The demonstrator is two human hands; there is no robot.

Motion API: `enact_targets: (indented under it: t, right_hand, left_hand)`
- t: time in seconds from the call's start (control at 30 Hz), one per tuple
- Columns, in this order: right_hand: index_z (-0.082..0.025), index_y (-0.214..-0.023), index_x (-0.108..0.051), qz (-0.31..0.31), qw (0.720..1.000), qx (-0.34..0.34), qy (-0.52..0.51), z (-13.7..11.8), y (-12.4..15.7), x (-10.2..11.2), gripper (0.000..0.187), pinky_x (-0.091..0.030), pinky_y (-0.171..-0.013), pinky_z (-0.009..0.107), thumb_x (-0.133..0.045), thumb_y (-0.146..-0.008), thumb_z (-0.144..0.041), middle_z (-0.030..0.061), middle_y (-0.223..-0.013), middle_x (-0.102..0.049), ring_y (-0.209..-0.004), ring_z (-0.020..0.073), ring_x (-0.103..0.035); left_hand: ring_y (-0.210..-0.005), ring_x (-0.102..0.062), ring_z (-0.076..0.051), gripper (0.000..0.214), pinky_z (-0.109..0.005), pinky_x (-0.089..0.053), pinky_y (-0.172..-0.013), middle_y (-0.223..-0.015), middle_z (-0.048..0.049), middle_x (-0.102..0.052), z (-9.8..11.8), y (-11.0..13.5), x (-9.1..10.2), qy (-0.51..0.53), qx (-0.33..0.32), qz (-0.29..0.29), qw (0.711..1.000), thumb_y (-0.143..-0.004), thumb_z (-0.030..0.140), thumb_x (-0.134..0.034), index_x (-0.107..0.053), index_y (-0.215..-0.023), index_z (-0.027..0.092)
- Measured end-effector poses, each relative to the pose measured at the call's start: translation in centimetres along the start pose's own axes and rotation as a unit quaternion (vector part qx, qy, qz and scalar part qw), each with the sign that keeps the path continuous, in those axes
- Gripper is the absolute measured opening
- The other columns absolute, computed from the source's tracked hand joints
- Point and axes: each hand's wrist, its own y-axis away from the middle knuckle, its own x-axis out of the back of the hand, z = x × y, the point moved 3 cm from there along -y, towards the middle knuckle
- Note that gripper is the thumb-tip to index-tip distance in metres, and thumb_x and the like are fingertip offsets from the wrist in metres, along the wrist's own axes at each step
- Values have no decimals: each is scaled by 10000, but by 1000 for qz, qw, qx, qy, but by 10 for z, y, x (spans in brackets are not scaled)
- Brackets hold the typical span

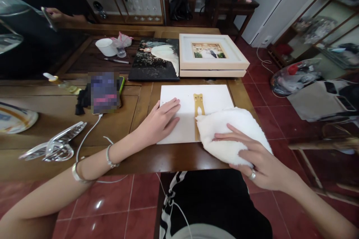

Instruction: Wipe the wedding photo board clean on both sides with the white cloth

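A white board (207, 99) lies face down on the wooden table (134, 157), with a gold stand strip (198, 109) running down its middle. My left hand (161, 119) lies flat on the board's left part, fingers stretched out. My right hand (256, 160) rests on a white fluffy cloth (221, 130) that covers the board's right lower corner, fingers spread over it and thumb beneath its near edge.
A white framed photo (210, 55) and a dark photo canvas (155, 59) lie behind the board. A white cup (106, 47), a pen (116, 60), a phone with a cable (105, 93), a plate (14, 119) and a silvery dish (53, 145) sit to the left. Another person's hand (56, 14) shows far left.
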Motion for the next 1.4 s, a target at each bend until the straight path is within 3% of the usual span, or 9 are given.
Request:
enact_targets:
  t: [0.17, 0.33, 0.47, 0.63, 0.77, 0.87, 0.93, 1.07, 1.4]
  right_hand:
    - [-234, -647, -499, 11, 1000, 4, -4, 6, -4, 2, 259, -319, -1162, 549, -562, -898, -232, 129, -1292, -640, -1251, 280, -557]
    - [-255, -602, -474, 19, 993, -114, 32, 28, -27, 10, 362, -463, -1002, 497, -494, -940, -380, 92, -894, -720, -1259, 346, -542]
    - [-253, -578, -366, 33, 986, -155, 50, 53, -55, 19, 455, -486, -777, 414, -421, -949, -510, -3, -555, -471, -783, 282, -655]
    - [-233, -607, -368, 95, 980, -170, 46, 87, -96, 30, 467, -393, -650, 336, -402, -945, -553, -14, -623, -468, -608, 170, -487]
    - [-245, -610, -317, 114, 978, -161, 65, 95, -116, 28, 438, -433, -786, 383, -403, -952, -504, -21, -591, -428, -634, 188, -503]
    - [-248, -624, -378, 90, 985, -114, 90, 85, -116, 18, 385, -394, -1004, 479, -411, -961, -432, 13, -661, -536, -783, 240, -596]
    - [-235, -664, -473, 71, 990, -61, 103, 74, -107, 9, 322, -318, -1101, 540, -434, -955, -367, 91, -911, -659, -1028, 288, -611]
    - [-194, -747, -598, 35, 990, 29, 137, 44, -79, -8, 192, -268, -1125, 642, -500, -906, -235, 199, -1337, -562, -1307, 332, -479]
    - [-170, -677, -625, -54, 984, 131, 108, -19, -28, -30, 121, -226, -1146, 644, -573, -774, -119, 212, -1329, -590, -1362, 337, -425]
  left_hand:
    - [-1426, -352, -280, 402, -581, -281, -1145, -1488, -156, -454, 0, 0, 0, 0, 0, 1, 1000, -985, 258, -374, -482, -1358, 155]
    - [-1426, -351, -281, 405, -582, -275, -1147, -1498, -144, -443, -1, 1, -1, 2, 3, 1, 1000, -983, 261, -379, -477, -1366, 172]
    - [-1428, -349, -275, 401, -577, -272, -1151, -1496, -143, -446, -1, 1, -1, 1, 3, 2, 1000, -986, 261, -377, -475, -1365, 173]
    - [-1427, -350, -278, 395, -577, -276, -1151, -1487, -155, -455, 0, 0, 0, 0, 2, 3, 1000, -984, 253, -379, -485, -1353, 155]
    - [-1424, -355, -285, 399, -585, -276, -1148, -1486, -165, -454, 0, 0, 0, -2, -1, 3, 1000, -986, 251, -377, -484, -1353, 137]
    - [-1422, -356, -290, 404, -592, -277, -1146, -1488, -167, -450, 0, 0, 0, -2, -2, 2, 1000, -988, 253, -373, -479, -1359, 132]
    - [-1424, -354, -287, 405, -587, -278, -1148, -1490, -163, -449, -1, 0, -1, -2, -3, 1, 1000, -989, 257, -374, -478, -1360, 135]
    - [-1427, -349, -281, 403, -582, -283, -1147, -1492, -160, -446, -1, 0, -1, -6, -4, 2, 1000, -989, 260, -378, -478, -1359, 137]
    - [-1410, -376, -297, 408, -609, -307, -1123, -1473, -197, -458, -1, 0, -2, -8, -20, 15, 1000, -978, 227, -384, -476, -1354, 98]
